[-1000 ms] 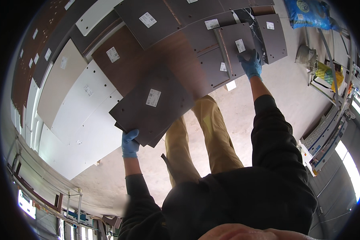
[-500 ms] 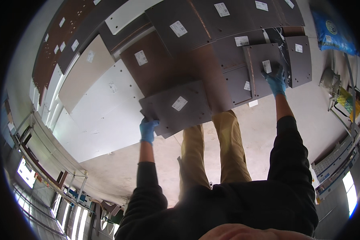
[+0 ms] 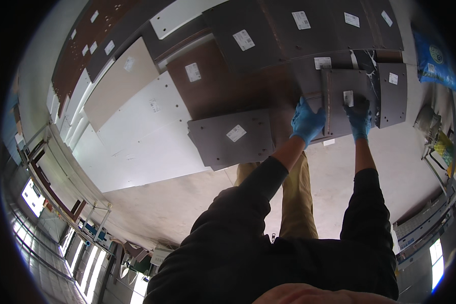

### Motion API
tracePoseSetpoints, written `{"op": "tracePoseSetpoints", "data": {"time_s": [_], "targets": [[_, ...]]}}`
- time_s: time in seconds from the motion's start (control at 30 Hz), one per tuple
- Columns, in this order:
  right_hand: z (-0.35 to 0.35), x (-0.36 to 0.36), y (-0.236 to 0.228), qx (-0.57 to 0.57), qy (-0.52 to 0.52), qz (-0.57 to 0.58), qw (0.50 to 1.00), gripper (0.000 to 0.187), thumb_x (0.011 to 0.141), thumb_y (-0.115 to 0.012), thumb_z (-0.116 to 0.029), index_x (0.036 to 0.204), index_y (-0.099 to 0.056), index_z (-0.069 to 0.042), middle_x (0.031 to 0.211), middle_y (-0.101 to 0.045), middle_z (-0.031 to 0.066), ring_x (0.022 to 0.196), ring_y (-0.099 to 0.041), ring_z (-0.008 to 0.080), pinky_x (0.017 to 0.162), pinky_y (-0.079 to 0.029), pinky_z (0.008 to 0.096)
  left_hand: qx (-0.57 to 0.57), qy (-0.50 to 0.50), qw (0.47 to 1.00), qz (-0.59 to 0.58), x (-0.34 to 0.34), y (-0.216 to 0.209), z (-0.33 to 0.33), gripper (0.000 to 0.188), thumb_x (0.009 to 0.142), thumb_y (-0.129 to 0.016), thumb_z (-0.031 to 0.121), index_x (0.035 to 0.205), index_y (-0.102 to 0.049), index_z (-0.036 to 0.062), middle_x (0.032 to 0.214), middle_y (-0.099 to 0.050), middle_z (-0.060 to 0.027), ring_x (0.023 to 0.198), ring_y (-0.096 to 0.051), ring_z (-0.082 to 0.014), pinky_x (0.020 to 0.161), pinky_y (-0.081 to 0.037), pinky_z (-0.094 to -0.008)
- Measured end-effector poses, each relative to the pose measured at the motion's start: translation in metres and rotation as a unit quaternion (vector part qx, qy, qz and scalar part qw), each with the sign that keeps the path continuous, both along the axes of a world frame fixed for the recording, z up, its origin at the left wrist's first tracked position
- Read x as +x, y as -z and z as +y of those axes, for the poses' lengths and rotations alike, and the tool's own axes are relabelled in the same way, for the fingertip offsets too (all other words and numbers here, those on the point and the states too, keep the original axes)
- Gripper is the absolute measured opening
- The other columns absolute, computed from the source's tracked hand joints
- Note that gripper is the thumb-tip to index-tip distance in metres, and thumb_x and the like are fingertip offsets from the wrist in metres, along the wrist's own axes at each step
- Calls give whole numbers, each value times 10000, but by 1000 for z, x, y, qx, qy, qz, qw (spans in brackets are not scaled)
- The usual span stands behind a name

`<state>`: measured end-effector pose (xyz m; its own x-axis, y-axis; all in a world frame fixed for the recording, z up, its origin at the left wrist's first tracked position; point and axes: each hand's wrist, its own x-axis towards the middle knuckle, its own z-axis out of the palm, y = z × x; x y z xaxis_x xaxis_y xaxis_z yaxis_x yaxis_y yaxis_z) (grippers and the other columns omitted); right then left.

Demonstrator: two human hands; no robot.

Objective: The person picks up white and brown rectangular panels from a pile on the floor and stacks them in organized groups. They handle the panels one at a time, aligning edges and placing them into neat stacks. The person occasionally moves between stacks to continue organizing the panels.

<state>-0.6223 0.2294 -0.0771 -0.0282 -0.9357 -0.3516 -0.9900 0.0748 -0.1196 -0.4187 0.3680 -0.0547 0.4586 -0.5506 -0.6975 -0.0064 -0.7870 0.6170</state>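
Observation:
My left hand (image 3: 308,122), in a blue glove, reaches to the left edge of a small dark grey panel (image 3: 339,83) with a white label. Its fingers are apart, and I see nothing in its grasp. On the right part of that same panel is my blue-gloved right hand (image 3: 359,121), thumb on top beside the label; its other fingertips are dark and partly hidden. To the left, a short stack of dark grey panels (image 3: 245,137) with small holes and a label lies on a larger brown panel (image 3: 202,93), touched by neither hand.
White panels (image 3: 137,137) and a beige panel (image 3: 119,88) spread at the left. More labelled grey panels (image 3: 309,38) line the far side, and another (image 3: 392,96) lies to the right. A blue bag (image 3: 435,61) sits at far right. My legs stand close to the near edge.
My left hand has let go of the left grey stack and moved right to the small grey panel. That panel has shifted slightly left and nearer under my right hand. The view has shifted too.

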Motion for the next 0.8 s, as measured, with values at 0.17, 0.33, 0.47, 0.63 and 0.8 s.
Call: {"op": "tracePoseSetpoints", "data": {"time_s": [0.17,0.33,0.47,0.63,0.8], "targets": [[20,-4,11,-46,-5,25,999,1037,762,-857,-584,1592,-462,-105,1448,-619,241,1342,-592,433,1102,-501,523,-3,-40,978,203,-30,-14,-12,981,907,-708,390,1646,-255,-71,1634,-434,-306,1474,-477,-465,1229,-386,-472],[25,-4,22,-66,3,-217,974,686,845,-827,-434,1425,-669,-104,1310,-755,162,1214,-705,353,1023,-549,433,62,-69,990,105,-37,-15,-24,844,875,-742,394,1549,-444,-17,1466,-610,-300,1342,-606,-445,1108,-492,-472],[23,-3,5,-21,133,-173,976,586,931,-812,-344,1337,-686,61,1303,-761,160,1133,-726,232,945,-564,368,67,-77,983,155,-13,-21,-27,568,862,-722,349,1324,-582,50,1339,-670,-283,1225,-638,-478,1068,-501,-532],[44,15,-43,-5,222,-311,924,487,980,-785,-297,1279,-718,82,1205,-768,144,1029,-689,200,919,-551,332,64,-4,998,-5,0,-59,-24,507,883,-694,298,1324,-603,64,1279,-645,-237,1209,-616,-448,1004,-518,-555],[74,57,-85,-76,125,-291,945,377,972,-788,-234,1237,-753,32,1127,-785,116,984,-684,190,907,-551,344,11,104,993,-56,28,-76,9,435,874,-719,356,1221,-708,94,1359,-639,-221,1236,-625,-413,1034,-495,-565]]}}
